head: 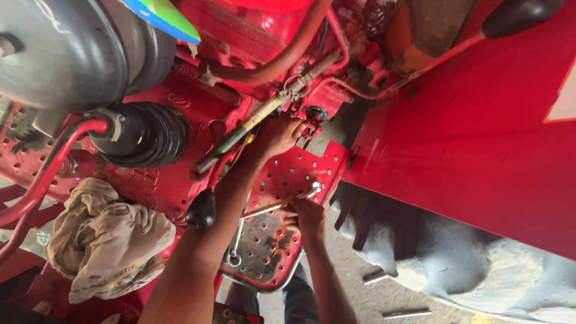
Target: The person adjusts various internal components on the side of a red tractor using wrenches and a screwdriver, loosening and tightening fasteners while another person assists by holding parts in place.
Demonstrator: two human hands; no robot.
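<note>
Bolt work on red footplate (312, 165). Left hand (277, 135) reaching by linkage, fingers curled, grip unclear. Right hand (307, 216) pinching spanner (279, 206) lying on plate. Next likely needs firm turn, steady counterhold.

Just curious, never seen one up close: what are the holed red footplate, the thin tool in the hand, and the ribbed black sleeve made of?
Footplate: probably painted steel, paint worn to rusty patches. Tool in the right hand: bare shiny metal, likely steel. Ribbed sleeve: looks like matte black rubber, folded in pleats.
</note>
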